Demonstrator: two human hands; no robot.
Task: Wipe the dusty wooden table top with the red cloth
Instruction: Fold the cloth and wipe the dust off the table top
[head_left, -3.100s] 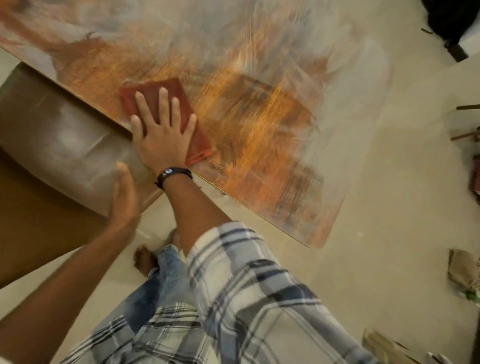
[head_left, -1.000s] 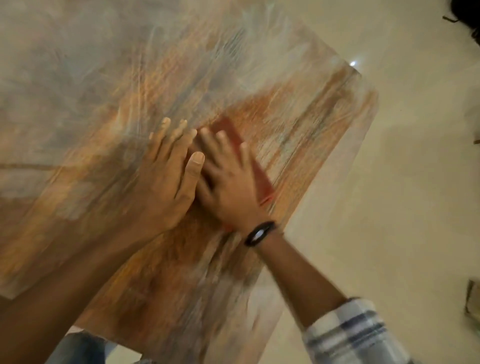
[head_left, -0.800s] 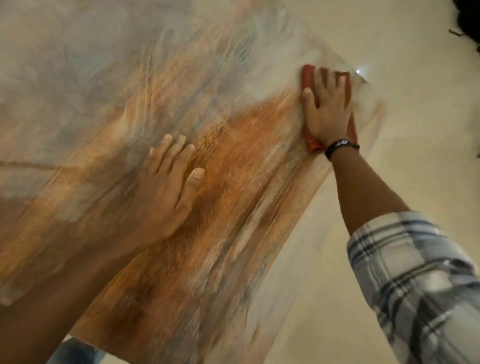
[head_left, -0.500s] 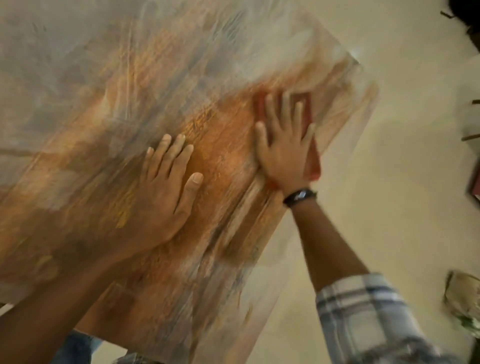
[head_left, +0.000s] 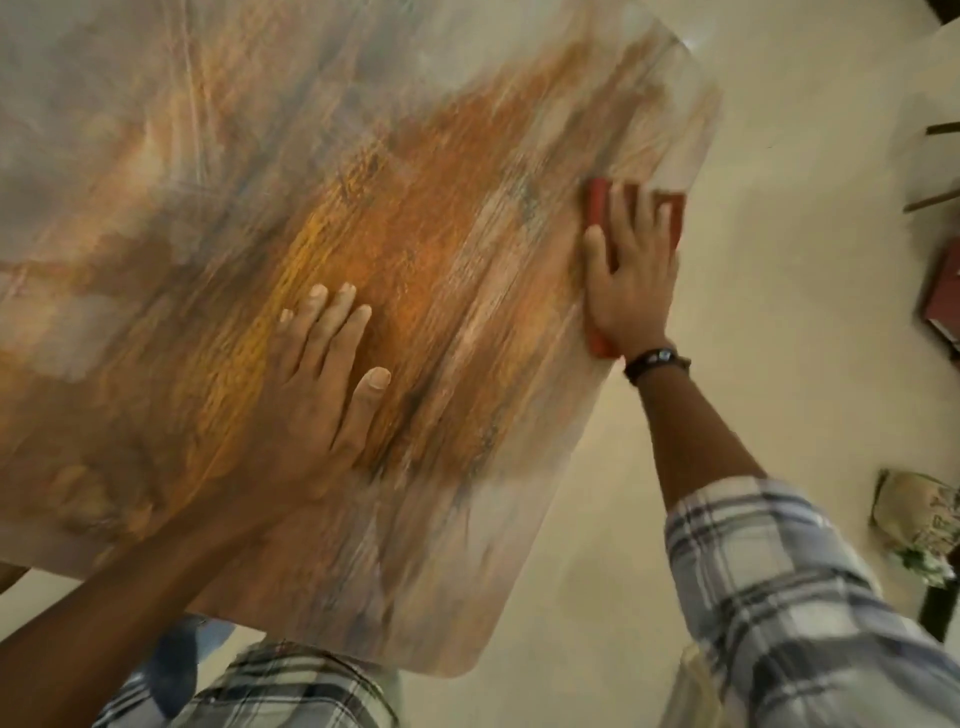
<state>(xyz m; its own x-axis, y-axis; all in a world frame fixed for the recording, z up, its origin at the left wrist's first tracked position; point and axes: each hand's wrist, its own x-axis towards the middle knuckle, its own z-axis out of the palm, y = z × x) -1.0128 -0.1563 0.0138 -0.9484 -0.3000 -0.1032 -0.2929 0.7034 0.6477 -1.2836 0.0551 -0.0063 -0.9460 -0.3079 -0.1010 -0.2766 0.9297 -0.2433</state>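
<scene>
Desk: I see a wide, dust-streaked orange-brown wooden desk filling the left and middle of the head view. Its far and left parts run out of frame. Blur smears the grain, so I cannot tell dust from glare in the pale patches.
Left hand: the left hand lies flat on the desk, fingers straight and slightly spread, holding nothing. The forearm is cut off at the lower left corner.
Cloth: the flat red cloth lies on the desk at its right edge, near the far corner. I see only a strip beside the index finger, a patch past the fingertips and a tip by the heel of the palm.
Right hand: the right hand presses on the cloth, fingers straight and spread, not curled round it. The fingertips are blurred.
Wrist: a black wristband sits above a blue-and-white plaid sleeve.
Right margin: on the pale floor, a patterned bag-like thing is cut off; I cannot identify it.
</scene>
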